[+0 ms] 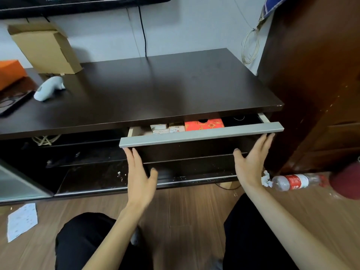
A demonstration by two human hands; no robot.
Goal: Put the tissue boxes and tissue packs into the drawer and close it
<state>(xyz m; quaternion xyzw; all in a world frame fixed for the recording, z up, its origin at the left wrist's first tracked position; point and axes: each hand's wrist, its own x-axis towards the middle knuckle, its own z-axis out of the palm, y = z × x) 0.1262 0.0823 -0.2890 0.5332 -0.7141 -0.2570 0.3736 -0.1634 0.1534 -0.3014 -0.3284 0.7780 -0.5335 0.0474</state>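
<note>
Far left on the dark cabinet top (155,84) there's an orange box (10,72) cut off by the frame, a tan cardboard box (45,48) with its flap up, and a pale grey handheld gadget (48,88) lying on its side; the rest of the top toward the right is bare. Down on the wood floor at left sits a loose sheet of paper (22,221).

Moving in: left hand (139,182) is open, fingers spread and pointing up, fingertips touching the drawer front right under the left end of the silver handle bar (200,134); it isn't gripping anything. The drawer (194,151) is only slightly out, so you see just a thin strip of the inside; in that strip, from the left, 2 or so small white tissue packs (167,128) with printed labels, then a red tissue box (203,124) with a gold floral pattern and a dark oval slot on top, touching or nearly touching the packs; right of it the drawer looks dark and I can't tell what's there.

Right hand (251,162) is flat and open too, fingertips up against the right end of the drawer front below the bar; both hands well apart. The drawer's right edge sits close to a tall brown wooden cabinet (321,84); a plastic bottle (292,182) with a red label lies on the floor just beside it.
</note>
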